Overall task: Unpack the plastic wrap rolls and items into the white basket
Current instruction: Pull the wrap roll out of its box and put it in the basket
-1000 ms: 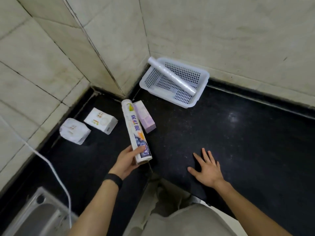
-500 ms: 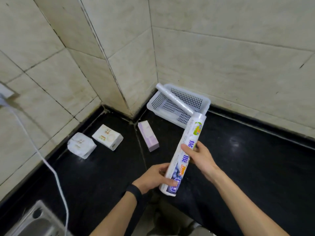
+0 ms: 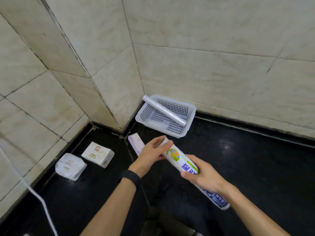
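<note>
The wrapped roll [image 3: 179, 158] was held above the black counter [image 3: 247, 167], just in front of the white basket [image 3: 172, 106]. Its long axis was slanted, with the far end pointed up and left toward the basket and the near end down at the lower right under the right wrist. The far end was gripped by the left hand [image 3: 150, 155], fingers and thumb curled round it, and the middle was clasped by the right hand [image 3: 204, 177], fingers closed round the printed wrapper. A bare roll [image 3: 163, 110] was seen lying slantwise in the basket, and a purple box [image 3: 136, 143] was partly hidden behind the left hand.
</note>
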Demonstrator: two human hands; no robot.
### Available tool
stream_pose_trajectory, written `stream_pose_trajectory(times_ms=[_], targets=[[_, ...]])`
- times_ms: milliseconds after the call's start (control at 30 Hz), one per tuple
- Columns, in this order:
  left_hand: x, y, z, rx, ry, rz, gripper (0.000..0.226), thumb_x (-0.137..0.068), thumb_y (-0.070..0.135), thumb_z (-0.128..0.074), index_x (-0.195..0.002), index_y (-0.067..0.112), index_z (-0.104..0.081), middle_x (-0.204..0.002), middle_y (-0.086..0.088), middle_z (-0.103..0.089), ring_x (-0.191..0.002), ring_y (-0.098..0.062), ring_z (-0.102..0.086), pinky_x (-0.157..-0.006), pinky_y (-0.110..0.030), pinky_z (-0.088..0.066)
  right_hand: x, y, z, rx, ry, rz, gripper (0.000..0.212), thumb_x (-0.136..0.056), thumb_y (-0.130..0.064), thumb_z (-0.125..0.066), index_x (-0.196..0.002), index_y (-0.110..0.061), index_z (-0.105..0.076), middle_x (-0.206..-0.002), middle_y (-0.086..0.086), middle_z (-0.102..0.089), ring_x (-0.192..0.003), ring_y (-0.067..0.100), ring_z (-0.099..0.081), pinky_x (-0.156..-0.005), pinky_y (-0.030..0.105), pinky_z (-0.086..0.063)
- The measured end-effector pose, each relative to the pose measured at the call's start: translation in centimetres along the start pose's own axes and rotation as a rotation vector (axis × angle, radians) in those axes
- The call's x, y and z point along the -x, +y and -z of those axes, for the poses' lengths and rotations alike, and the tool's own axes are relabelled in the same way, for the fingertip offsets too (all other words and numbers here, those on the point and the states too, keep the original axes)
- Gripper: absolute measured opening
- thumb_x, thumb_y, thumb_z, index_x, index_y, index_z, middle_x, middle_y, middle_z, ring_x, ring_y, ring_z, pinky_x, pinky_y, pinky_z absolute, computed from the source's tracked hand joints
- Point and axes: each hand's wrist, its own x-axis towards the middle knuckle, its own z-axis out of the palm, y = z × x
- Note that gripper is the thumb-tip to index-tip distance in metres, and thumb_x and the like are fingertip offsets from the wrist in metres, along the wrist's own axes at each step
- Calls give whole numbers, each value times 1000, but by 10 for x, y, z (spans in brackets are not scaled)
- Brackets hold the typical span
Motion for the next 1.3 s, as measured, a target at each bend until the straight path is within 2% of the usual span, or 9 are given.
stream_pose_trajectory(times_ms=[100,300,467,733,900,1033,1167,1233,1300], targets=[[-4,1,-11,-24,37,-8,36,-78,32,-81,-109,17,-72,-96,-5,-77,-88,-18,-75,-81,-37,-61,7,3,4,134,-27,14,54,-80,-56,-68,-128,-55,-43,-101,-19,-68,-87,-2,-65,-73,17,-52],[-6,0,-10,146,87,91,40,-77,34,-82,-106,7,-72,-100,-11,-76,-93,-22,-74,-75,-32,-61,15,12,11,432,16,0,62,-80,-62,-65,-132,-45,-37,-109,-13,-61,-92,10,-61,-80,36,-54],[-12,5,18,192,256,127,50,-63,37,-90,-102,10,-74,-98,-6,-74,-86,-18,-74,-64,-30,-60,27,53,17,562,45,-128,54,-78,-59,-62,-122,-41,-39,-114,-13,-60,-97,17,-63,-75,35,-50],[-9,8,87,336,519,34,39,-76,33,-83,-102,7,-71,-107,-10,-73,-100,-20,-69,-62,-28,-60,45,125,38,666,188,-382,40,-84,-45,-60,-117,-28,-45,-115,-2,-63,-102,27,-65,-73,34,-47],[3,1,75,478,566,13,42,-76,35,-83,-105,10,-66,-109,-7,-69,-95,-16,-68,-61,-27,-60,38,131,33,790,81,-392,42,-85,-35,-57,-123,-25,-43,-119,-1,-60,-108,27,-62,-85,37,-48],[2,-5,55,497,551,35,42,-77,36,-82,-105,10,-65,-110,-9,-70,-97,-18,-69,-61,-27,-60,28,125,23,848,13,-341,57,-83,-30,-60,-136,-27,-40,-126,-1,-55,-116,27,-55,-93,40,-45],[-2,-13,43,431,573,63,46,-78,38,-82,-110,9,-67,-111,-9,-71,-99,-19,-70,-63,-28,-60,30,128,28,781,-67,-367,95,-76,-46,-70,-155,-28,-21,-146,-1,-44,-132,27,-43,-106,41,-39],[-3,-16,41,398,583,67,49,-78,38,-81,-115,8,-67,-111,-9,-71,-98,-20,-70,-65,-28,-60,33,127,30,673,11,-334,101,-75,-55,-71,-156,-26,-19,-152,-1,-38,-137,27,-37,-109,41,-37],[-5,-18,39,371,586,59,52,-77,36,-82,-117,7,-68,-108,-7,-71,-94,-17,-71,-64,-27,-61,34,119,30,562,218,-196,91,-78,-57,-70,-153,-25,-28,-151,0,-39,-133,26,-38,-108,40,-40]])
